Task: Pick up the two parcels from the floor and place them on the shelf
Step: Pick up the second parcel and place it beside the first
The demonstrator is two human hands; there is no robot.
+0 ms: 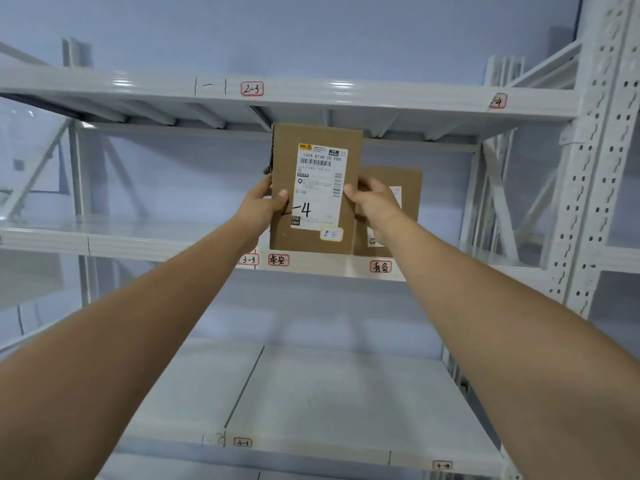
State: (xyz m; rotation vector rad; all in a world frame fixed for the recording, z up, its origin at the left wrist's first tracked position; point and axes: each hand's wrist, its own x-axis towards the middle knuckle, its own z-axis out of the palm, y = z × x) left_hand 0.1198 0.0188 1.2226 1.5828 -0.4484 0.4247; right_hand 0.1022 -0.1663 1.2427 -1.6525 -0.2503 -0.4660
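A brown cardboard parcel [313, 133] with a white shipping label marked "-4" stands upright at the front of the middle shelf [138, 237]. My left hand [265, 202] grips its left edge and my right hand [374, 204] grips its right edge. A second brown parcel [408, 188] stands upright just behind and to the right, partly hidden by my right hand and the front parcel. Whether the front parcel's bottom touches the shelf I cannot tell.
White metal racking fills the view: an upper shelf beam [311, 95] tagged "2-3", a lower shelf [329, 393], a perforated upright [595, 168] at the right. Red-bordered tags [278, 260] sit on the middle shelf's front edge.
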